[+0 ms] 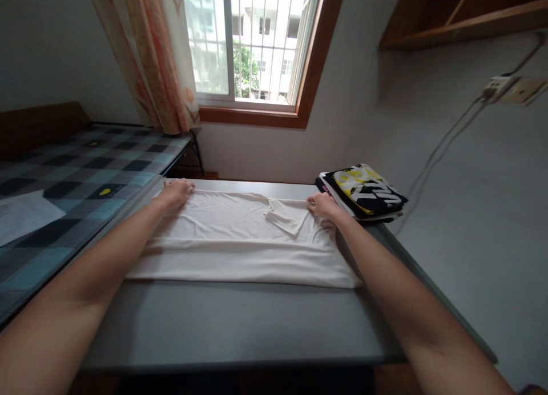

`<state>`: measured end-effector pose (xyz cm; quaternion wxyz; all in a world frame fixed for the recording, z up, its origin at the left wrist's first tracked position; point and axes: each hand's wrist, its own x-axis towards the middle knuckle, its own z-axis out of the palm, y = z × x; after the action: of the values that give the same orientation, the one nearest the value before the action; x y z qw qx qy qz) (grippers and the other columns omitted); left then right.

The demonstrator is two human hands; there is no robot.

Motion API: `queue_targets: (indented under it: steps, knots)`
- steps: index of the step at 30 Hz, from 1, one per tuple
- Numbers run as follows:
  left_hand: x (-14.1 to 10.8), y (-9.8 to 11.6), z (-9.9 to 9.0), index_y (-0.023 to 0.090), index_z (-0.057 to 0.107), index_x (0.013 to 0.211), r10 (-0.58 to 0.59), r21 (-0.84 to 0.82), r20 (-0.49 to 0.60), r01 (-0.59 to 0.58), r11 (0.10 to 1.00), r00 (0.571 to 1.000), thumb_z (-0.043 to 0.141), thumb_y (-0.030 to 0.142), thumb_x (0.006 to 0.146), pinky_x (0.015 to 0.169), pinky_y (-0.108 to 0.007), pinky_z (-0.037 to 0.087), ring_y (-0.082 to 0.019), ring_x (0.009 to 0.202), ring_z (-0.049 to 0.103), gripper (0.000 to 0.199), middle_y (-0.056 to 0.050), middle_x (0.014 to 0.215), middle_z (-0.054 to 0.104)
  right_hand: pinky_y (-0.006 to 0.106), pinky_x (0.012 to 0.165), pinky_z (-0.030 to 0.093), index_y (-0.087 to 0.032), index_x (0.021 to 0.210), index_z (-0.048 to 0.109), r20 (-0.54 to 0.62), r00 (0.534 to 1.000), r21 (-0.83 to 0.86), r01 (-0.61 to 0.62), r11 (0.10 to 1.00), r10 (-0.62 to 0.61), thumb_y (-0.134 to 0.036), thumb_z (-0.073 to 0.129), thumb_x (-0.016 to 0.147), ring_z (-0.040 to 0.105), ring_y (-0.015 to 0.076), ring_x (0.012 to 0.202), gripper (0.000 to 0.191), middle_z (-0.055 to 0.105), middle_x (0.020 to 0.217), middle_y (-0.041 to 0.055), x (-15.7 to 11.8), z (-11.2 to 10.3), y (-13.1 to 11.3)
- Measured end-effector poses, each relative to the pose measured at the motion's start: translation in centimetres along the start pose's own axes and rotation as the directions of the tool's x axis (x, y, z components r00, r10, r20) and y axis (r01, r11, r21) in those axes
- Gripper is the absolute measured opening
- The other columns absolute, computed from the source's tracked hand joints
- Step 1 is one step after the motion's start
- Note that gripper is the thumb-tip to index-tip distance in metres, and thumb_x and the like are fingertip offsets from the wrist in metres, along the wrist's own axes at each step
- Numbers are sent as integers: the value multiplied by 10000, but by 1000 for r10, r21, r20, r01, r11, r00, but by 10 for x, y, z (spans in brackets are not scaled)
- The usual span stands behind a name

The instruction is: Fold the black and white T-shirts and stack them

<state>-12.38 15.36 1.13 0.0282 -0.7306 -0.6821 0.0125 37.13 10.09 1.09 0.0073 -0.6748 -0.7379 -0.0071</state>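
Note:
A white T-shirt (240,261) lies sideways across the grey table, its near side folded over in a long strip. One sleeve rests folded inward on top, toward the right of the far edge. At the shirt's far left corner, my left hand (177,192) has its fingers closed on the cloth edge. My right hand (323,205) pinches the far edge near the right end, just beside the sleeve. Between the two hands the far edge runs nearly straight.
Folded dark and printed clothes (363,192) are stacked at the table's back right corner. The grey table (240,326) meets a wall on the right. Left of it stands a bed with a checked mattress (124,155) and a paper sheet (28,215). A barred window (261,47) is behind.

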Motion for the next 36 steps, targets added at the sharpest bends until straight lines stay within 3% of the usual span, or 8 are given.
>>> queue_targets:
  steps: [4,6,11,16,21,26,32,36]
  knots:
    - [0,-8,-13,184,746,944,48,62,-78,-43,997,996,583,208,791,914,-376,412,-302,1061,635,225,-112,1089,725,317,834,480,-206,1049,758,-76,997,16,-18,1000,19,-228,609,861,655,259,1023,241,726,1129,110,1,-7,-2]
    - [-7,-13,-25,154,725,977,58,68,-153,-48,996,987,573,224,811,935,-367,395,-271,1016,639,236,-105,1057,728,329,828,476,-197,1066,734,-193,980,72,-35,997,48,-247,578,889,644,260,998,241,713,1120,114,-3,-15,-4]
    - [-59,-40,-41,151,633,1137,177,69,-408,-163,984,896,392,286,934,1096,-382,279,-208,1073,598,342,-69,1137,697,409,920,426,-177,1062,682,-551,834,99,85,991,-17,-246,477,947,569,305,1042,245,668,1076,139,-49,-25,6]
    - [-128,-74,-13,300,672,980,345,154,-253,-314,937,904,323,437,940,1123,-397,267,-228,1096,611,377,-19,1067,740,376,874,426,-207,908,675,-340,874,35,380,924,-347,-204,495,916,594,261,941,179,683,939,95,-116,10,25]
    - [-149,-78,9,275,656,944,348,61,-214,-343,937,913,338,412,917,1118,-366,270,-215,1258,553,348,-38,1229,706,366,869,444,-187,961,670,-284,906,64,345,936,-314,-212,493,932,618,258,972,181,697,991,110,-131,25,26]
    - [-140,-74,-14,190,637,1011,172,74,-250,-159,985,953,426,307,867,1022,-385,358,-252,1035,640,281,-110,1107,719,351,869,459,-186,979,676,-237,929,49,304,952,-284,-178,507,907,626,248,990,183,709,1025,106,-125,15,19]
    - [-152,-95,-53,186,654,954,125,88,-420,-97,991,899,394,338,892,997,-417,386,-285,1068,594,307,-117,1124,668,358,825,469,-184,970,681,-281,929,-21,243,970,-239,-192,503,900,640,260,925,192,710,1006,119,-132,20,16]
    - [-159,-105,-58,191,637,923,-50,-121,-326,11,993,944,498,339,821,892,-274,455,-196,960,635,228,-57,1033,722,371,815,476,-189,969,691,-365,913,49,215,975,-183,-222,501,888,660,272,929,209,722,992,113,-125,17,17]
